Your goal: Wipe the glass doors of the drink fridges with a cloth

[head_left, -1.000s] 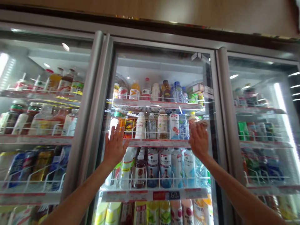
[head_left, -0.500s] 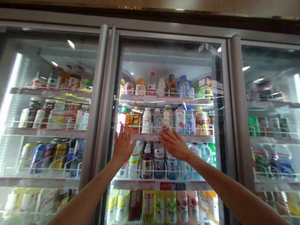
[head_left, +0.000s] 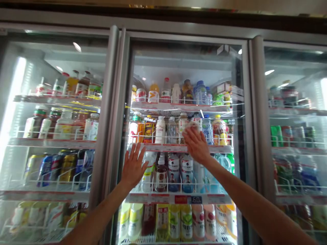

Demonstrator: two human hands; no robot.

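Note:
Both my hands are raised before the glass door (head_left: 184,52) of the middle drinks cooler. My left hand (head_left: 133,163) is open, palm toward the glass at the door's left side, fingers spread. Whether it touches the glass I cannot tell. My right hand (head_left: 196,144) lies stretched out toward the same pane, its fingers blurred. A pale smear shows at its fingertips; I cannot tell if this is a reflection or a cloth. Behind the glass near it stand a white bottle (head_left: 160,131) and blue-and-white bottles (head_left: 187,173) on wire-fronted shelves.
A metal door post (head_left: 108,112) stands left of the middle door, another post (head_left: 262,112) right of it. Neighbouring coolers hold bottles and cans (head_left: 67,166). Lower in the middle cooler are several fruit-coloured bottles (head_left: 175,223) and a price strip (head_left: 163,198).
My right hand has slid to the right and slightly up across the pane. My left hand has shifted slightly down, still spread.

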